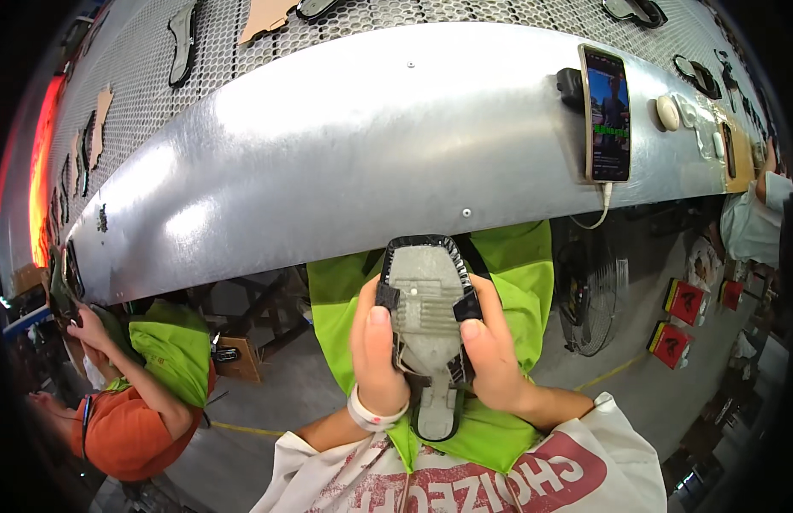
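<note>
Above my lap I hold a grey, shoe-sole-shaped piece [424, 321] with a pleated black edge around its wide upper end. Its surface is ridged, and it narrows to a rounded lower end. My left hand [377, 355] grips its left side, thumb on top near a small black flap. On the opposite side my right hand [497, 355] is closed round the edge, its thumb just below another black flap. The undersides of the piece and most fingertips are hidden.
Ahead lies a metal table [328, 145]; behind it a mesh conveyor [465, 12] carries several black-rimmed pieces. A phone [607, 115] stands on the table, cable attached. A co-worker in orange [140, 423] sits at the left. A fan [595, 299] and red boxes [670, 344] are at right.
</note>
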`<state>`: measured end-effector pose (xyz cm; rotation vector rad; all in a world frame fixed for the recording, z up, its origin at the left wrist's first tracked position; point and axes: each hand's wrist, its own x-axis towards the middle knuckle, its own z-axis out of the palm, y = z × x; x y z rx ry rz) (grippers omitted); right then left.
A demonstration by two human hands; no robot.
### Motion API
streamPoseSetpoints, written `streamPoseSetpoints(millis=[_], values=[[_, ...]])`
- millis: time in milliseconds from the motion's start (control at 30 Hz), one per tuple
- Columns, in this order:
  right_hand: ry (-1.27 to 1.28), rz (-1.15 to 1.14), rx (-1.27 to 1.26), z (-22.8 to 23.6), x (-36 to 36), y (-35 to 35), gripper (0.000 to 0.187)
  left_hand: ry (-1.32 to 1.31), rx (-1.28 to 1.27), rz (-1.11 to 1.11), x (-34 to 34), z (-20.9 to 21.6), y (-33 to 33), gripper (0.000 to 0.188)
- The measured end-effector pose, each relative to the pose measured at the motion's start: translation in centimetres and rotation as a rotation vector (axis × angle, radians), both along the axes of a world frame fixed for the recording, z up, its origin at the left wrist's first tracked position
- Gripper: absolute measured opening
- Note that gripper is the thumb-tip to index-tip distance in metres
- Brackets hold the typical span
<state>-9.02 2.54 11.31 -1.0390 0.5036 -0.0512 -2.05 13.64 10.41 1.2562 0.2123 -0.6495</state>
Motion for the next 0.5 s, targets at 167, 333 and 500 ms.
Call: streamPoseSetpoints(millis=[167, 333, 500], values=[[0.06, 0.017, 0.055, 0.0, -0.7, -0.2, 0.057, 0.029, -0.107, 0.06, -0.6, 0.3, -0.7, 0.047], [-0.039, -0.023, -0.031, 0.6, -0.4, -0.3, 0.056, -0.134, 0.044, -0.004, -1.0, 0.6, -0.9, 0.049], [-0.04, 0.054, 0.202, -0.1, -0.6, -0.7, 0.067, 0.04, -0.107, 0.026, -1.1, -0.3, 0.3, 0.058]])
